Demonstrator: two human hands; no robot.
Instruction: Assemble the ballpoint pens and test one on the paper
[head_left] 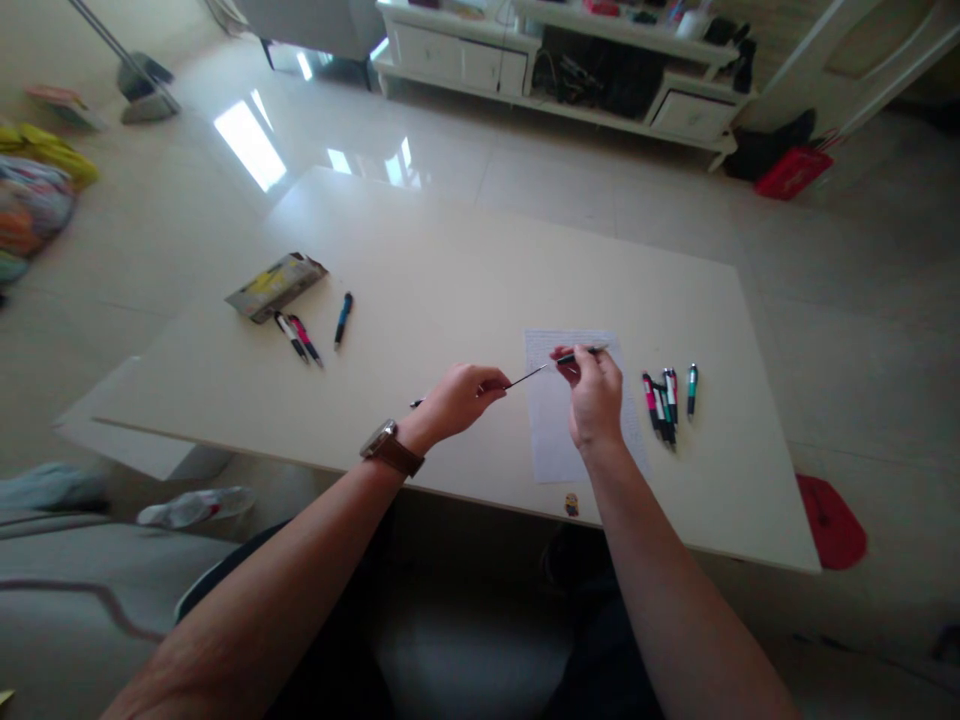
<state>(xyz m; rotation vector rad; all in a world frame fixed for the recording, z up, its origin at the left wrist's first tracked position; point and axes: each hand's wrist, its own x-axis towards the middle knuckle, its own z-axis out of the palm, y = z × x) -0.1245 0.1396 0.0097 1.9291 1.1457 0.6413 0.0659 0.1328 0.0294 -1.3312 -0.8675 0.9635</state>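
My left hand (pixel 474 397) pinches a pen refill (pixel 529 377), thin and dark, whose tip points toward my right hand. In my right hand (pixel 594 392) is a pen barrel (pixel 576 357), dark with a pale end, held nearly level. The refill's tip and the barrel lie close together, and I cannot tell whether they touch. Both hands are over the table, the right one above a sheet of paper (pixel 555 440) with writing on it. Under my left hand, a small dark pen part (pixel 417 403) partly shows on the table.
Several pens (pixel 661 408) lie in a cluster right of the paper, with a green pen (pixel 691 391) beside them. At left are a box (pixel 277 286), a blue pen (pixel 343 320) and two more pens (pixel 300 338). A small sticker (pixel 571 504) is near the table's front edge (pixel 480 497).
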